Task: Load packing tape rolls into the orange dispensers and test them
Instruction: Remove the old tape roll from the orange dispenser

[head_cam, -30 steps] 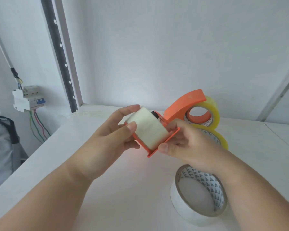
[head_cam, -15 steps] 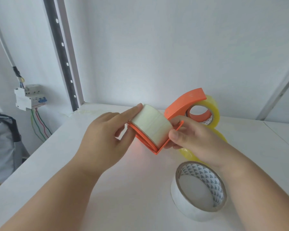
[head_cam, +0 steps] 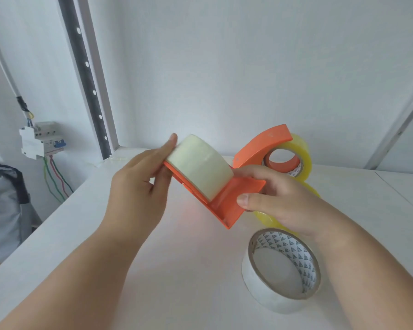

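Orange dispenser [head_cam: 227, 206] with a pale tape roll [head_cam: 200, 166] sat gripped between both hands. Left hand [head_cam: 138, 186] held the roll's side; right hand [head_cam: 279, 201] pinched the dispenser's flap.

Left hand: we see our left hand [head_cam: 138, 186] holding the pale whitish tape roll [head_cam: 200, 166] at its side, index finger along its edge.
Right hand: our right hand [head_cam: 281, 198] pinches the flat end of the orange plastic dispenser [head_cam: 227, 206], thumb on top.
Behind: a second orange dispenser [head_cam: 260, 147] carrying a clear yellow roll [head_cam: 301, 153].
Table: a white tape roll with patterned core [head_cam: 281, 270] lies flat on the white table [head_cam: 177, 270].

2 bare, sleeveless forearms [head_cam: 76, 265]
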The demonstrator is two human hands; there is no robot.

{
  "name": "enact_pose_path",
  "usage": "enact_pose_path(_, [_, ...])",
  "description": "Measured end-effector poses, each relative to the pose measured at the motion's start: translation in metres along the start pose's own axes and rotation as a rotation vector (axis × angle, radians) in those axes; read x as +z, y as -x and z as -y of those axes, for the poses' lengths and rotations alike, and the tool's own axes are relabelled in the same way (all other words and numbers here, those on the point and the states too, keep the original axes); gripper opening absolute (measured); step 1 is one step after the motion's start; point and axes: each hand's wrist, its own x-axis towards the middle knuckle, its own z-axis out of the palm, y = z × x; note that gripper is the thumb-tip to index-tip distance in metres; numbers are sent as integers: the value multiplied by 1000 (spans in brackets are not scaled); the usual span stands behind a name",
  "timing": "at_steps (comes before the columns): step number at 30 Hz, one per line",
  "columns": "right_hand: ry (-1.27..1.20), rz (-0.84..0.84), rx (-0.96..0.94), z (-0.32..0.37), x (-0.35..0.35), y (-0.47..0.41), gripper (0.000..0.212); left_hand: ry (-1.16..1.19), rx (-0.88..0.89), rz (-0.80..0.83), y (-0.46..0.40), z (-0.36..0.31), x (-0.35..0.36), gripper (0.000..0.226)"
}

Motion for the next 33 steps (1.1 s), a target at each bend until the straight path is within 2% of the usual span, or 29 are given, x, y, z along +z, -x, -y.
enact_pose_path(5, [40, 35, 42, -1, -1, 0, 45, 17, -173, -2, -4, 2, 0, 36])
enact_pose_path(9, [94, 5, 98, -1, 1, -1, 50, -57, -112, 5, -9, 2, 4, 34])
enact_pose_path(11, [149, -23, 116, -2, -2, -1, 50, -64, -156, -18, -16, 6, 2, 33])
enact_pose_path(14, [160, -28, 119, -1, -6, 0, 56, 16, -386, -104, -31, 14, -7, 25])
enact_pose_path(16, [158, 10, 125, -1, -7, 0, 59, 38, -462, -114, -34, 18, -9, 26])
enact_pose_path(21, [217, 39, 131, -1, -6, -2, 61, 100, -588, -147, -37, 27, -6, 28])
enact_pose_path(25, [291, 23, 109, -2, -5, -4, 65, 278, -691, -212, -41, 32, -7, 28])
enact_pose_path(28, [411, 14, 87, -2, -3, -4, 68, 365, -738, -247, -42, 31, -7, 19])
enact_pose_path(31, [433, 24, 64, -1, -2, -3, 67, 405, -784, -299, -44, 29, -8, 6])
enact_pose_path(33, [435, 50, 64, 1, -2, -4, 64, 413, -803, -312, -45, 30, -9, 7])
